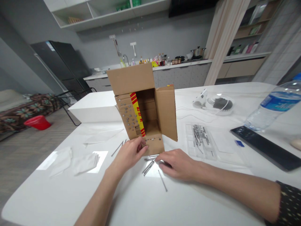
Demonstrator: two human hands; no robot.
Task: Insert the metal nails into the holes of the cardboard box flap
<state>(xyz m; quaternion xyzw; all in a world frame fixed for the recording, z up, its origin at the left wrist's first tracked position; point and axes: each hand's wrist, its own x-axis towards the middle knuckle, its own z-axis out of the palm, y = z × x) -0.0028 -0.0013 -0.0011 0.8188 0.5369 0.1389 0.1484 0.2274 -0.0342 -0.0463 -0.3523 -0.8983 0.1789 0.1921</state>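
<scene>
A brown cardboard box [150,135] stands open on the white table, with yellow-and-red tape [138,114] along its left flap. Many round nail heads dot that flap, and a row of them crosses the lower front flap [155,147]. My left hand [131,152] is at that flap's left edge, fingers curled and thumb near the index finger; what they pinch is hidden. Over a small pile of long nails [148,168] my right hand [177,164] is closed, its fingertips among them, the grip unclear. One loose nail [162,181] lies in front of it.
A clear plastic case [199,146] with nails sits at right, beside a black phone [265,146] and a water bottle [274,105]. White tissues [86,163] and more nails [118,147] lie at left. Behind are a white block [96,110] and a fan-like device [219,105].
</scene>
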